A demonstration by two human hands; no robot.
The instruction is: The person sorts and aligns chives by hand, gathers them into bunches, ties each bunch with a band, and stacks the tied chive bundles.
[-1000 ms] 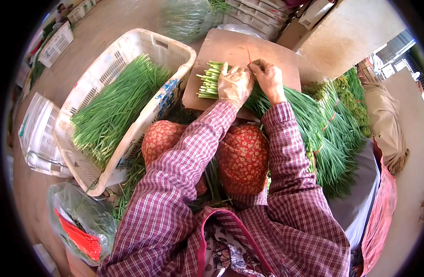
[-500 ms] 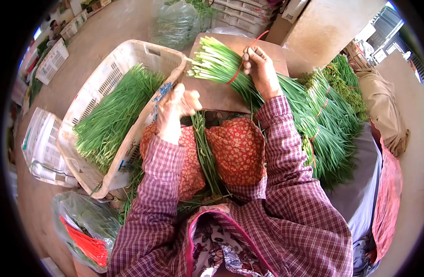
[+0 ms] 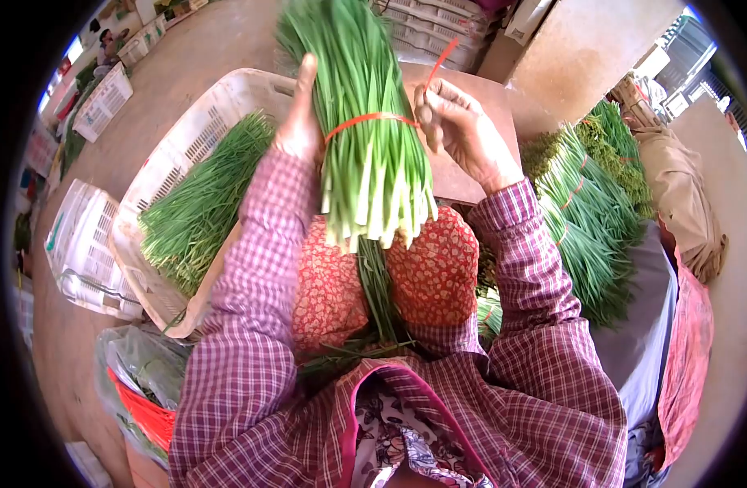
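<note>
A thick bundle of green chives (image 3: 355, 73) is raised above my lap, its pale cut ends hanging down toward me. Around its middle runs a red tie (image 3: 370, 119). My left hand (image 3: 301, 120) grips the bundle's left side, thumb up and fingers hidden behind the leaves. At the right side, my right hand (image 3: 464, 130) pinches the tie, and a loose red end sticks up above the fingers. Below the bundle, a few loose green stalks (image 3: 376, 285) lie between the red floral coverings (image 3: 432, 264) on my legs.
To the left stands a white plastic crate (image 3: 128, 220) holding loose chives (image 3: 202, 199). A small board table (image 3: 471, 89) is ahead. Tied chive bundles (image 3: 589, 220) are piled at the right. A plastic bag with red ties (image 3: 145, 411) sits at lower left.
The bundle has come off the board and swung round, so its cut ends now point toward me. My left hand, free before, now holds its side. My right hand stays at the tie.
</note>
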